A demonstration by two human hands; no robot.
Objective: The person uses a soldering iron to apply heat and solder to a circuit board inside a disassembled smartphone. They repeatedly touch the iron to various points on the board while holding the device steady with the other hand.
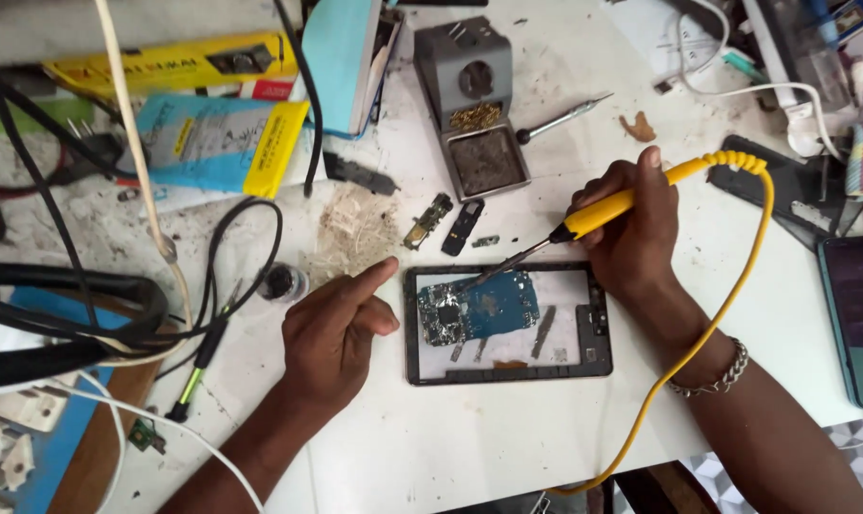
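Note:
An opened phone frame (pixel 598 328) lies flat on the white bench with a blue circuit board (pixel 493 306) inside it. My right hand (pixel 631 228) grips a yellow-handled soldering iron (pixel 603 211); its metal tip touches the board's upper left area. A yellow cord (pixel 736 286) runs from the iron's handle around my right wrist. My left hand (pixel 341 328) rests on the bench just left of the frame, fingers loosely curled, forefinger pointing toward the frame's top left corner, holding nothing.
A grey soldering stand (pixel 474 105) with brass wool and a sponge sits behind the frame. Small phone parts (pixel 447 224), a small round pot (pixel 282 282), black cables (pixel 69 314), tool boxes (pixel 222 143) and a dark tablet (pixel 860 314) crowd the bench around it.

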